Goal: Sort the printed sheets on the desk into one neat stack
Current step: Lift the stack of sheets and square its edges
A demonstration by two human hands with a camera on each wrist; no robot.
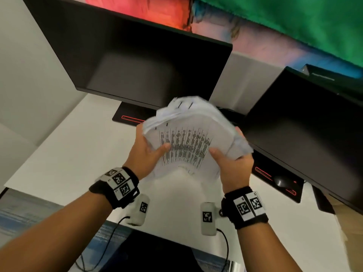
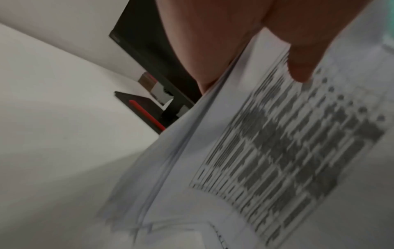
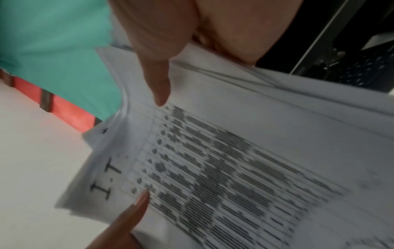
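Standing at the back of the white desk (image 1: 64,154) are two big dark screens. One screen (image 1: 137,61) is right behind the papers, with its black foot (image 1: 129,117) and a red line on it just past the paper edge. The other screen (image 1: 306,130) is on the right, close to the right side of the papers, and a black mouse (image 1: 280,181) sits under it.

Up above the desk, between the two screens, is the stack of printed sheets (image 1: 188,138). Its long way goes from near the person out toward the screens. The far end bends up and the edges fan out, not lined up. The top sheet shows a table of dark lines.

On the left side, the left hand (image 1: 146,154) holds the stack, thumb on top. On the right side, the right hand (image 1: 233,163) grips it the same way, thumb pressing the top sheet.
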